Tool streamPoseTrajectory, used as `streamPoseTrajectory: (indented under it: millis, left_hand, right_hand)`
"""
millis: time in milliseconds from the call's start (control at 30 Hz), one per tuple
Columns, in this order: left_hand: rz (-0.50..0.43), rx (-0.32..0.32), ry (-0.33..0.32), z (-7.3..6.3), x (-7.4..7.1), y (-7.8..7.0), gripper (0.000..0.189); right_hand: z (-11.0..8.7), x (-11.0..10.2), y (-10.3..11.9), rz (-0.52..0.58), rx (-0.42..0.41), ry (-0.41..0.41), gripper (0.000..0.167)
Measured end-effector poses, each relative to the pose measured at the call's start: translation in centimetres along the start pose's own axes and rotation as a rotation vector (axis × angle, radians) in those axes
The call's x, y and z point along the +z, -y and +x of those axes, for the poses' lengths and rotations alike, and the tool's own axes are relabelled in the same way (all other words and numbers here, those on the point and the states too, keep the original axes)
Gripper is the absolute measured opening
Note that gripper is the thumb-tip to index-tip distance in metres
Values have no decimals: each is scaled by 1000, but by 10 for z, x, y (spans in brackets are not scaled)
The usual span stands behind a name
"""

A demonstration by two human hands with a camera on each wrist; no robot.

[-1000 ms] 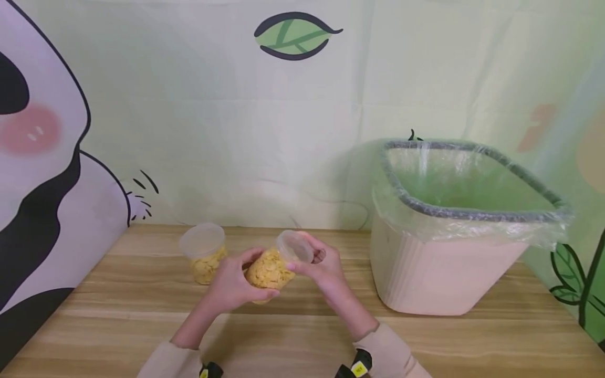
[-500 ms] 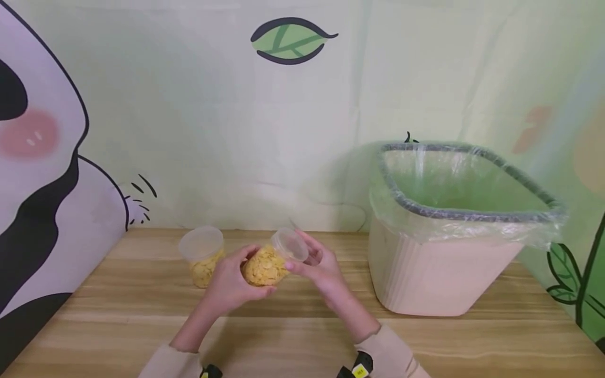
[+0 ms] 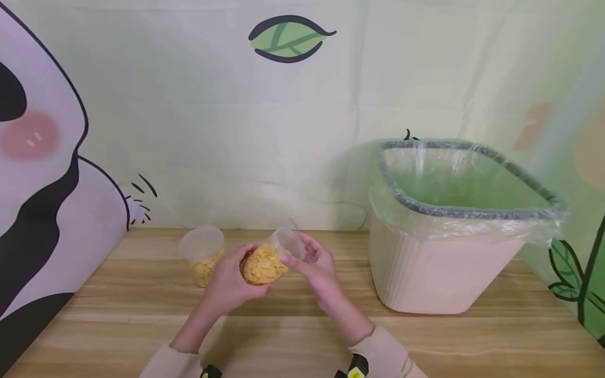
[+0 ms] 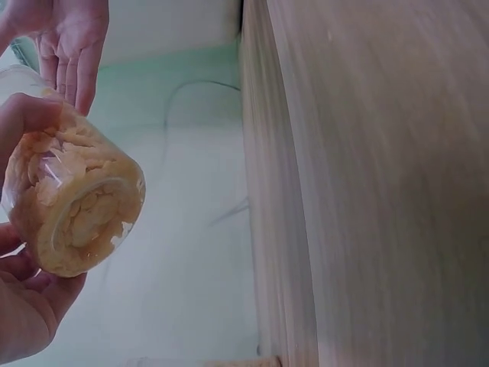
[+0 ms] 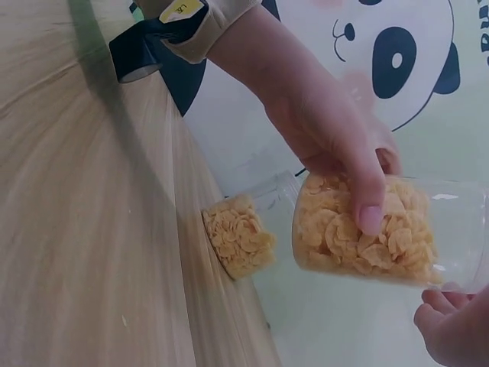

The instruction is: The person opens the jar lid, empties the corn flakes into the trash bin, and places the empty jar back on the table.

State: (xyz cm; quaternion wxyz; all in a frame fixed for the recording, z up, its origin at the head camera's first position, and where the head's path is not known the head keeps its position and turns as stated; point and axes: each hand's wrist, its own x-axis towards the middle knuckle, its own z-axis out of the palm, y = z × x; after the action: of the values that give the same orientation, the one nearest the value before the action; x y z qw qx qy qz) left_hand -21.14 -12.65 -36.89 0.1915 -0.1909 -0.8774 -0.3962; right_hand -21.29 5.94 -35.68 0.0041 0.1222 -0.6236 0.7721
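A clear plastic jar (image 3: pixel 263 265) of yellow flakes, likely cereal, is held tilted above the table, its lid end up and to the right. My left hand (image 3: pixel 229 281) grips the jar's body; in the left wrist view the jar's base (image 4: pixel 92 222) faces the camera. My right hand (image 3: pixel 319 268) holds the translucent lid (image 3: pixel 289 242), thumb on the near side and fingers behind. Whether the lid is loose cannot be told. A second similar jar (image 3: pixel 202 257) with flakes stands upright on the table, just left of my left hand, its lid on.
A pale pink bin (image 3: pixel 439 273), lined with a clear plastic bag and a grey rim, stands on the right of the wooden table (image 3: pixel 283 346). Behind is a light green cloth backdrop (image 3: pixel 212 131) with a cartoon panda and leaves.
The held jar and both hands have shifted slightly to the left. My right hand keeps its hold at the lid end. The second jar and the bin stay in place.
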Motion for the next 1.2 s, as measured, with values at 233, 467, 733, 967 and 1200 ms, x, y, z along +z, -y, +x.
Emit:
streamPoseTrajectory:
  millis: [233,467,733,967,1200]
  left_hand:
    - [84,9,-55,-1,2,-2,76]
    - [154,31,-79,-2,5,-1,75]
    - [151,44,-77,-2,5,-2,71]
    - [123,29,-37,-2,3,-3,72]
    - [85,33,27,-3,1,-2,73]
  right_hand:
    - [-2,8,0,56,24,-84,68]
    - [-2,11,-2,61,24,-130,66]
    - [-3,10,0,46,24,-130,62]
    - [-3,5,1,22,9,-82,64]
    - [-4,-1,1,5,6,-7,64]
